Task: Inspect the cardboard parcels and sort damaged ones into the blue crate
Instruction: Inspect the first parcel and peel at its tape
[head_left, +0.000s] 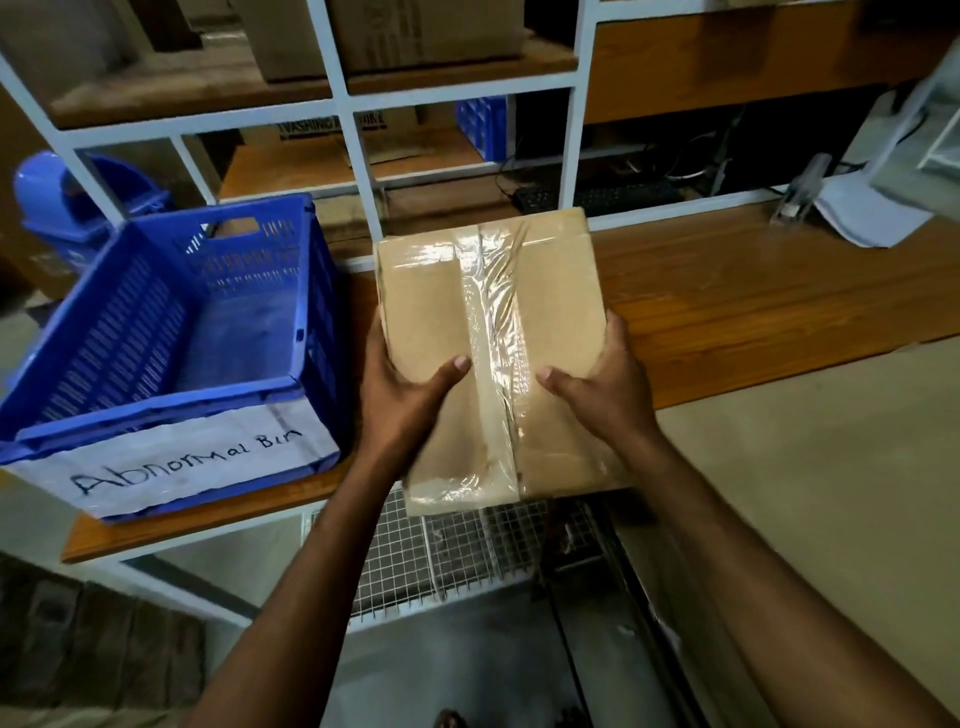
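I see the cardboard parcel (488, 353) at centre frame, held over the near edge of the wooden bench (753, 301). My left hand (400, 395) grips its 9 o'clock edge and my right hand (608, 384) its 3 o'clock edge, thumbs on the taped top. The blue crate (119, 322), labelled "Abnormal Bin", sits on the bench just beside the parcel at 9 o'clock.
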